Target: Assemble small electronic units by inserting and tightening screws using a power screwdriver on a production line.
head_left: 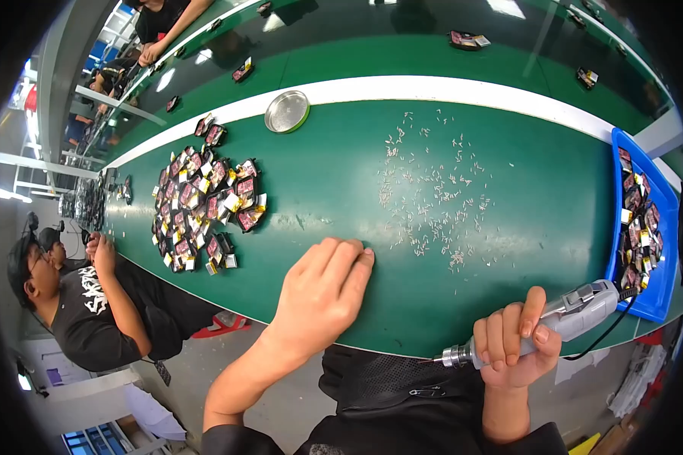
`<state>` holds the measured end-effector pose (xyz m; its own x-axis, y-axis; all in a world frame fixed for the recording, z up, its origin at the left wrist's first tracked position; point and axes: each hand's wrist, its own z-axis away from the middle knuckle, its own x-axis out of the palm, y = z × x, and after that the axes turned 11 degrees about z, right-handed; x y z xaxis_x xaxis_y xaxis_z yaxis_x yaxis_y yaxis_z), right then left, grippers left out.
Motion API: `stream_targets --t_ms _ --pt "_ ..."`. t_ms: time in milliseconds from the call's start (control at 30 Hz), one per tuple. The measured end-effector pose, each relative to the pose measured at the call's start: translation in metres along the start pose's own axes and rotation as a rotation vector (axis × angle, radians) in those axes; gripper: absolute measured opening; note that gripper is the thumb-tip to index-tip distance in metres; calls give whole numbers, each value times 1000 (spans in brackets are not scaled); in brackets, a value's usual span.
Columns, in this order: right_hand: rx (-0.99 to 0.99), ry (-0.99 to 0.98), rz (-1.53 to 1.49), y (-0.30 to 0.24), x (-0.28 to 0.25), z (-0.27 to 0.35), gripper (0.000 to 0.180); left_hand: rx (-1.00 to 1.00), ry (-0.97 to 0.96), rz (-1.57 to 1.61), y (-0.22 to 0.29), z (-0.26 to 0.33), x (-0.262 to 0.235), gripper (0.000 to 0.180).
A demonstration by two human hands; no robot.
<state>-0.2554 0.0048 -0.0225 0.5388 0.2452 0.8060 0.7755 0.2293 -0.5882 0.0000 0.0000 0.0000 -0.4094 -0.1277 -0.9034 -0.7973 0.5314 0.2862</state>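
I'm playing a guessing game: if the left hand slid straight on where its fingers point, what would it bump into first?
The left hand would probably meet the tiny scattered screws first, though its height above the green tabletop is unclear.

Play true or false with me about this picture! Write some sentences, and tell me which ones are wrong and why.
1. The right hand is holding a grey power tool. True.
2. The grey power tool's tip points to the right. False: it points to the left.
3. A blue tray is at the right side of the green table. True.
4. The blue tray is empty. False: it has black-and-red pieces in it.
5. A round metal tin sits to the left of the scattered pale bits. True.
6. Both hands are holding tools. False: no tool shows in the left hand.
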Motion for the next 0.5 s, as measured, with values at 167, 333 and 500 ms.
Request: stream_targets --t_ms 167,333,500 --pt "8 32 -12 -5 2 -1 14 -13 65 2 3 -4 6 21" --pt "10 45 -17 -5 0 5 11 -256 158 418 27 14 -3 15" --pt "8 90 24 -6 12 0 11 -399 301 775 59 31 4 8"
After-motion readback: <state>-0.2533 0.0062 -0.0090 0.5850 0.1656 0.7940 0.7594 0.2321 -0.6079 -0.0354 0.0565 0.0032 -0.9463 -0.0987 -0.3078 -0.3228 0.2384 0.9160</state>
